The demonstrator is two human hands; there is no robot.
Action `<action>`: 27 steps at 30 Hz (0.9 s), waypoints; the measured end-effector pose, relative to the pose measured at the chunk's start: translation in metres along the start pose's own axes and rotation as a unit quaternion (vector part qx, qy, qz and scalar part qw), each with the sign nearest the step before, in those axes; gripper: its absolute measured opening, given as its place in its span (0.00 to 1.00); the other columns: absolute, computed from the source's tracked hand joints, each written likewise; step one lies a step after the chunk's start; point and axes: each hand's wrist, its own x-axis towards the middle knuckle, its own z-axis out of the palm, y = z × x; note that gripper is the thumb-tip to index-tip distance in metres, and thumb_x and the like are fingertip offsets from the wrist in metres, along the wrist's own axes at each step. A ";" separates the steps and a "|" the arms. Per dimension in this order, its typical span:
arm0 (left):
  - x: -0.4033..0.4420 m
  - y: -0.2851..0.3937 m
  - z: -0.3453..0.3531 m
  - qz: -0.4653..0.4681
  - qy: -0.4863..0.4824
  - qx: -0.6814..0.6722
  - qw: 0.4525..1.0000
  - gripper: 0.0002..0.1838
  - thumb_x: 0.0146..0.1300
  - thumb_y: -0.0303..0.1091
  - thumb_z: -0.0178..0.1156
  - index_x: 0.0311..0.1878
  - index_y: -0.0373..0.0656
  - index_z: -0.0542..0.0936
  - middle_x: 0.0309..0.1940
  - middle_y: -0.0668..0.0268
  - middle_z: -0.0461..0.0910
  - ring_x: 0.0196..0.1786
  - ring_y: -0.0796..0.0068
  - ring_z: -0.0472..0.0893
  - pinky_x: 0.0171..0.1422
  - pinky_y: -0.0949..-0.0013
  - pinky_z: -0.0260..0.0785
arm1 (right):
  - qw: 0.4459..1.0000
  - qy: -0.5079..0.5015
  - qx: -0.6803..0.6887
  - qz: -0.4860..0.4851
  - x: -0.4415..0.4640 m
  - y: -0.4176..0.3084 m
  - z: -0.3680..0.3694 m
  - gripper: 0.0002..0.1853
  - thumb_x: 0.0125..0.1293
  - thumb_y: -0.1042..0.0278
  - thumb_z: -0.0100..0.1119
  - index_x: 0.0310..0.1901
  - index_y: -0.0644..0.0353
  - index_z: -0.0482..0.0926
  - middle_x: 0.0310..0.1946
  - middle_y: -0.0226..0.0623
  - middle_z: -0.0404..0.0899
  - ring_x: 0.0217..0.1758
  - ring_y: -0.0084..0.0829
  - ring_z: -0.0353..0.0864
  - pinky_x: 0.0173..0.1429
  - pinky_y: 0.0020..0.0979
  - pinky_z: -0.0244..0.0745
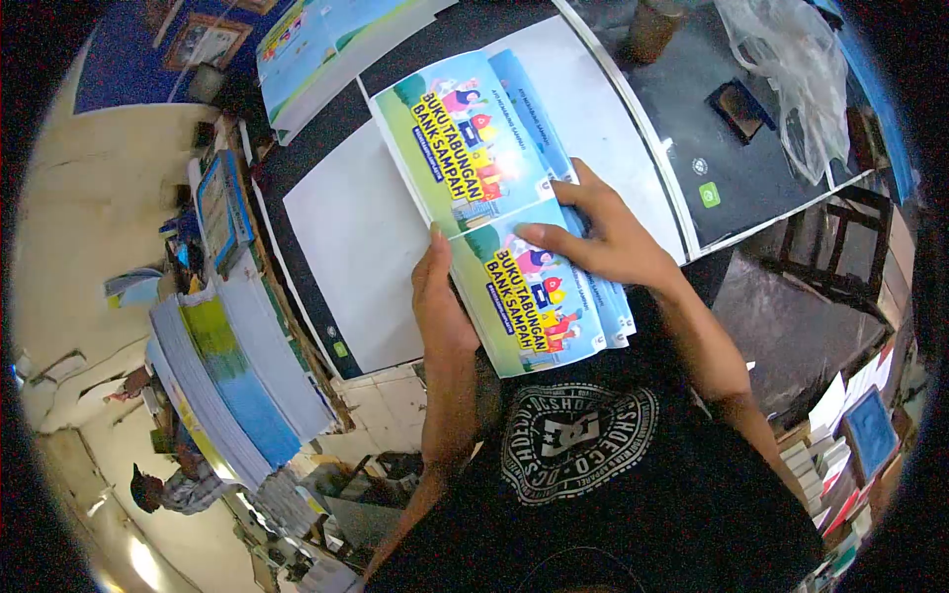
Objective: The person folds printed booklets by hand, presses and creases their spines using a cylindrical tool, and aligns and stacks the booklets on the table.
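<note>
Cream wall [109, 188] beside a blue panel [124, 59] with a framed picture [206, 42], black-and-white table [346, 227], pale tiles [390, 405] below its edge, bright light [144, 565] at lower left, brown surface [781, 311] at right.

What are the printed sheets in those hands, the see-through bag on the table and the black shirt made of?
The printed sheets look like coated paper or thin card: smooth, with a glossy glare. The bag seems thin, flexible plastic, being translucent and crinkled with shiny creases. The shirt looks like matte knit fabric, perhaps cotton, though the blend can't be told.
</note>
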 end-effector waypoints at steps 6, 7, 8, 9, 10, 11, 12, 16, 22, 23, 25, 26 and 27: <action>-0.002 0.001 0.014 0.031 0.026 -0.018 0.999 0.25 0.80 0.45 0.42 0.63 0.31 0.73 0.52 0.51 0.81 0.49 0.61 0.85 0.53 0.60 0.81 | 1.000 0.000 0.011 -0.014 0.000 0.007 -0.001 0.22 0.63 0.53 0.70 0.51 0.61 0.85 0.54 0.51 0.73 0.61 0.46 0.73 0.68 0.41 0.65; -0.005 0.004 0.020 0.039 0.044 0.029 0.998 0.25 0.80 0.45 0.42 0.62 0.31 0.73 0.51 0.51 0.82 0.49 0.62 0.85 0.52 0.60 0.80 | 1.000 -0.005 0.017 -0.011 0.000 0.008 -0.002 0.21 0.63 0.55 0.70 0.51 0.61 0.85 0.55 0.50 0.74 0.63 0.45 0.73 0.70 0.40 0.63; -0.010 0.010 0.027 0.048 0.062 0.075 0.994 0.25 0.80 0.45 0.42 0.62 0.31 0.73 0.51 0.51 0.82 0.48 0.62 0.85 0.52 0.60 0.80 | 1.000 -0.006 0.017 -0.011 0.000 0.009 -0.002 0.20 0.63 0.55 0.69 0.51 0.61 0.85 0.55 0.50 0.74 0.63 0.44 0.73 0.69 0.40 0.64; -0.013 0.014 0.029 0.057 0.080 0.121 0.988 0.25 0.80 0.45 0.41 0.61 0.31 0.74 0.50 0.51 0.82 0.48 0.63 0.85 0.51 0.61 0.80 | 1.000 -0.006 0.017 -0.011 0.000 0.009 -0.003 0.20 0.63 0.56 0.69 0.51 0.61 0.85 0.55 0.50 0.74 0.63 0.44 0.73 0.69 0.40 0.64; -0.015 0.015 0.028 0.071 0.087 0.135 0.984 0.25 0.80 0.45 0.42 0.61 0.31 0.74 0.50 0.52 0.82 0.47 0.63 0.85 0.50 0.62 0.80 | 1.000 -0.008 0.016 -0.011 0.000 0.009 -0.003 0.20 0.63 0.56 0.69 0.51 0.61 0.85 0.56 0.50 0.74 0.63 0.44 0.73 0.69 0.41 0.64; -0.018 0.017 0.027 0.085 0.094 0.149 0.981 0.24 0.80 0.45 0.42 0.60 0.31 0.75 0.50 0.52 0.82 0.46 0.64 0.85 0.49 0.62 0.80 | 1.000 -0.013 0.013 -0.009 0.000 0.009 -0.003 0.20 0.63 0.56 0.69 0.51 0.61 0.84 0.55 0.50 0.74 0.63 0.45 0.73 0.69 0.41 0.64; -0.021 0.020 0.024 0.099 0.100 0.162 0.977 0.24 0.80 0.44 0.42 0.60 0.32 0.75 0.49 0.53 0.82 0.45 0.65 0.85 0.48 0.63 0.80 | 1.000 -0.019 0.008 -0.007 0.000 0.009 -0.004 0.21 0.63 0.56 0.70 0.52 0.61 0.84 0.55 0.50 0.74 0.62 0.45 0.73 0.68 0.41 0.65; -0.036 0.060 -0.019 0.159 0.219 0.231 0.934 0.23 0.78 0.48 0.45 0.61 0.40 0.75 0.42 0.59 0.84 0.34 0.69 0.84 0.39 0.66 0.81 | 1.000 -0.020 0.001 -0.014 0.002 0.005 -0.007 0.22 0.63 0.60 0.69 0.57 0.59 0.82 0.55 0.51 0.73 0.61 0.47 0.74 0.67 0.40 0.66; -0.050 0.071 -0.014 0.201 -0.001 0.138 0.970 0.25 0.79 0.47 0.44 0.60 0.33 0.75 0.46 0.57 0.83 0.40 0.69 0.84 0.45 0.63 0.80 | 0.994 0.008 -0.095 -0.060 0.003 0.004 0.004 0.19 0.69 0.63 0.59 0.61 0.50 0.81 0.56 0.62 0.70 0.55 0.61 0.76 0.62 0.47 0.74; -0.037 0.055 -0.008 0.204 0.057 0.164 0.964 0.25 0.79 0.47 0.45 0.60 0.33 0.75 0.46 0.56 0.83 0.40 0.69 0.84 0.45 0.64 0.80 | 0.994 0.002 -0.092 -0.065 0.005 0.006 0.003 0.18 0.71 0.60 0.58 0.59 0.55 0.82 0.57 0.62 0.70 0.56 0.59 0.76 0.63 0.45 0.73; -0.016 0.025 0.002 0.187 0.099 0.191 0.959 0.24 0.79 0.46 0.45 0.59 0.31 0.75 0.45 0.55 0.83 0.40 0.69 0.84 0.46 0.65 0.80 | 0.998 0.012 -0.017 -0.058 0.006 0.015 0.001 0.19 0.72 0.58 0.57 0.57 0.59 0.82 0.58 0.60 0.70 0.57 0.56 0.77 0.64 0.44 0.72; -0.010 0.010 0.005 0.167 0.088 0.195 0.962 0.24 0.79 0.45 0.45 0.59 0.30 0.75 0.45 0.55 0.83 0.40 0.69 0.84 0.46 0.65 0.80 | 0.998 0.022 0.020 -0.051 0.003 0.018 -0.002 0.19 0.73 0.56 0.57 0.57 0.61 0.82 0.58 0.59 0.70 0.57 0.55 0.77 0.65 0.43 0.71; -0.006 0.001 0.009 0.146 0.078 0.200 0.966 0.24 0.79 0.44 0.46 0.58 0.29 0.75 0.45 0.54 0.83 0.40 0.69 0.84 0.46 0.66 0.80 | 0.993 0.020 0.120 0.002 0.001 0.006 -0.006 0.23 0.72 0.51 0.58 0.54 0.65 0.82 0.57 0.56 0.72 0.59 0.50 0.76 0.66 0.42 0.69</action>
